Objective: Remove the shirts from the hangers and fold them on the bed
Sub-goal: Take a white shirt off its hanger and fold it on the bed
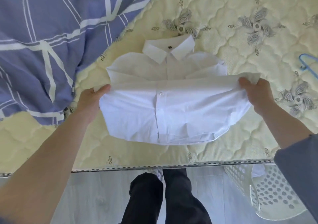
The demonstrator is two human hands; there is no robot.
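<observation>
Bed fills most of my view: quilted cream mattress, bare on the right. Blue checked duvet is bunched over its left side, touching nothing I care about.

Shirt is mid-bed, near the front edge. White button-up, front up, collar end away from me. The upper part lies flat and the sleeves look tucked in. It is held across the mid-body, and the lower part hangs from that line toward me, curved hem lowest. It looks lifted off the mattress.

Handling, my read: thin cotton, light and limp, with no stiffness except at the collar and placket. It sags between the two holds, so it wants tension across the width. Not slippery or fragile, but it creases easily. The best hold is the two side edges on one line, one grip each, as now.

White perforated basket sits on the floor at right, just beside the bed. There is some white cloth in it, can't tell what.

Left grip is at the shirt's left edge, thumb on top, fingers hidden under the cloth, pinching it. Right grip does the same at the right edge. Both forearms reach forward, roughly symmetric, with the wrists turned in.

Step, I'd say: cross fold, about halfway. The next move needs the held line laid square up by the collar.

Blue hanger lies empty at far right on the mattress, apart from the shirt.

Collar is flat and closed. Button sits just below the held line, on the placket.
</observation>
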